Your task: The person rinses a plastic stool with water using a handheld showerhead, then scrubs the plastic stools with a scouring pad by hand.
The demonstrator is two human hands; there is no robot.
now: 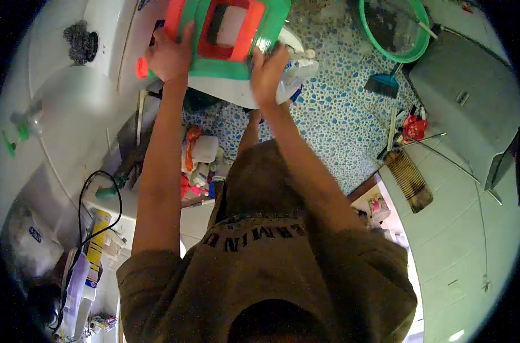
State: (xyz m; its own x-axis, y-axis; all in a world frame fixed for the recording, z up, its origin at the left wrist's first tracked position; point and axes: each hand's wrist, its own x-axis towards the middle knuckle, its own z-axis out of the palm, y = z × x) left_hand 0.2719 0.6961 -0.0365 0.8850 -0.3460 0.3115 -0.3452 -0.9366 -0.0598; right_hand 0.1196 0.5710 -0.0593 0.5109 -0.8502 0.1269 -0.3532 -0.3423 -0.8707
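Note:
At the top of the head view is a green and red plastic frame-like object (220, 68) with a rectangular opening, over a white rounded surface (231, 90). My left hand (169, 56) grips its left side, fingers bent over the red and green edge. On its right side my right hand (268, 74) is closed at the green edge, slightly blurred. White and clear plastic items (299, 71) lie just right of my right hand.
A green-rimmed round basin (411, 56) stands at the upper right, with a broom head (382, 84) below it on the blue pebble-patterned floor (334, 120). A grey box (466, 91) is at right. A scrub board (409, 182) leans by the wall; a black cable (120, 200) hangs left.

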